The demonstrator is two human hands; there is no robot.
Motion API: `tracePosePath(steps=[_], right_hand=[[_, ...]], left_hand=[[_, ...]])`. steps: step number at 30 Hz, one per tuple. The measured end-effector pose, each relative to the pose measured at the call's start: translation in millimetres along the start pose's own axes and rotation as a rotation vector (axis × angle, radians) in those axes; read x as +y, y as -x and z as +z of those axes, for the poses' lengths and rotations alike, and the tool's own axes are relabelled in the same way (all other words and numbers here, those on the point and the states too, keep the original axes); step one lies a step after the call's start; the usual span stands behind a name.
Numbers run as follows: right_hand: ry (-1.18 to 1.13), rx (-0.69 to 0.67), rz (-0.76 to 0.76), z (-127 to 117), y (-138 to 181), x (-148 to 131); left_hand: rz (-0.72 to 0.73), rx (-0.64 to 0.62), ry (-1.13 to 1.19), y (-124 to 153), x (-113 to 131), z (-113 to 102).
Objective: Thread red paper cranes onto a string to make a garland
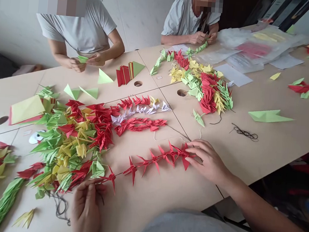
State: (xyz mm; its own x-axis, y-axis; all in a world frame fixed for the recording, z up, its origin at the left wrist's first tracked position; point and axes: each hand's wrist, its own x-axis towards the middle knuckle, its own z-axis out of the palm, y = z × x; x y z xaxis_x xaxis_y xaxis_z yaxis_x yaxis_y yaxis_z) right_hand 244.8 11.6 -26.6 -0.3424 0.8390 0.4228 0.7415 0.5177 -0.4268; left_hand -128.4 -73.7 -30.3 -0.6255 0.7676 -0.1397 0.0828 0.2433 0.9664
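One red crane string [153, 160] runs from left hand [85, 206] to right hand [207, 162].

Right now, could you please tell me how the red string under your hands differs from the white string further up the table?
The red string lies nearly straight, the left hand pinching one end, the right hand flat on the other; the white string lies untouched between other red strands. The red string's cranes sit spaced apart; the white string's are packed tight. Both are chains of folded paper cranes.
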Motion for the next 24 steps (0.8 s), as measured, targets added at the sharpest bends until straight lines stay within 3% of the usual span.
tracePosePath(steps=[9,17,24], right_hand=[[-0.036,-0.051,-0.024,-8.8,-0.5,8.1],[-0.046,-0.036,-0.024,-18.9,-0.7,5.4],[-0.075,-0.022,-0.088,-8.3,-15.8,-9.7]], left_hand=[[-0.03,0.048,0.114,4.3,12.9,6.2],[-0.002,-0.04,-0.124,0.5,5.1,4.9],[0.037,-0.045,-0.21,3.0,12.1,7.2]])
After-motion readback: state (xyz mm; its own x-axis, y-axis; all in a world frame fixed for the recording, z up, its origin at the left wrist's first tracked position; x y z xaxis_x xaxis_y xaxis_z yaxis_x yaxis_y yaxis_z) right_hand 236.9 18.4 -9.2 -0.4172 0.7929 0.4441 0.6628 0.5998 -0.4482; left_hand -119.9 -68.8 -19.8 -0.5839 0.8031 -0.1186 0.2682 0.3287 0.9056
